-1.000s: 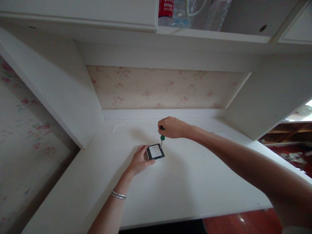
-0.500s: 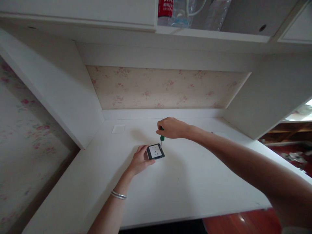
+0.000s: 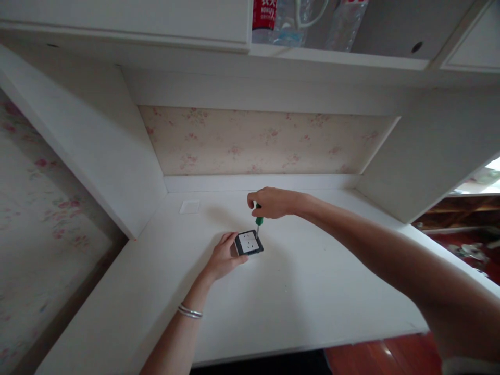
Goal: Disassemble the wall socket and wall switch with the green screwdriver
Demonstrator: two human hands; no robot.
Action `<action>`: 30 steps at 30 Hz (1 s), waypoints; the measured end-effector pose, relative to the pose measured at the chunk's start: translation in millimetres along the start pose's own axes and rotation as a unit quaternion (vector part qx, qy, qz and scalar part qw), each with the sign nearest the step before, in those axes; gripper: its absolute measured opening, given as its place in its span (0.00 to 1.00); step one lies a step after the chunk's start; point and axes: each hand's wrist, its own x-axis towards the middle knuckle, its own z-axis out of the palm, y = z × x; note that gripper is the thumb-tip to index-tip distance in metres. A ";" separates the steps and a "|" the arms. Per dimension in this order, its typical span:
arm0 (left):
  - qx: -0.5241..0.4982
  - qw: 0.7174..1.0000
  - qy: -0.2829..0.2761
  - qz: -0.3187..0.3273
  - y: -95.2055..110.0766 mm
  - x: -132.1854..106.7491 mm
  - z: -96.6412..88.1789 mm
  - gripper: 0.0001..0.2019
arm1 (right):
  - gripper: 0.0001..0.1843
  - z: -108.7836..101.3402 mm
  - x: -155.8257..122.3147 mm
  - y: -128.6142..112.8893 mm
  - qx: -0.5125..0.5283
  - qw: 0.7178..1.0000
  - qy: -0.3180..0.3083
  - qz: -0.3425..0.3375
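A small square wall socket [image 3: 249, 242], white-faced with a dark frame, lies flat on the white desk [image 3: 297, 291]. My left hand [image 3: 224, 257] grips its left edge, fingers curled round it, a silver bangle on that wrist. My right hand [image 3: 269, 202] is closed in a fist on the green handle of a screwdriver [image 3: 258, 221]. The screwdriver stands nearly upright, its tip on the socket's far right corner.
A flat white square plate [image 3: 189, 207] lies at the desk's back left. White side panels wall in the desk left and right, with floral wallpaper behind. Plastic bottles [image 3: 287, 21] stand on the shelf overhead. Red wooden floor shows at the lower right.
My right hand has shifted slightly left on the screwdriver handle. The socket and my left hand have stayed in place.
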 end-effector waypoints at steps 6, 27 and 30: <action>-0.005 1.000 -0.001 0.005 -0.2 -0.1 -1.5 0.35 | 0.20 1.0 -0.7 6.9 0.051 0.998 -0.020 -0.004; -0.009 1.000 0.006 -0.004 3.4 -0.6 -1.7 0.34 | 0.18 9.2 9.6 6.9 -0.014 0.997 0.064 0.046; -0.007 1.000 0.002 -0.001 3.1 -0.4 -1.9 0.35 | 0.12 8.2 10.7 7.0 -0.005 0.998 0.060 -0.007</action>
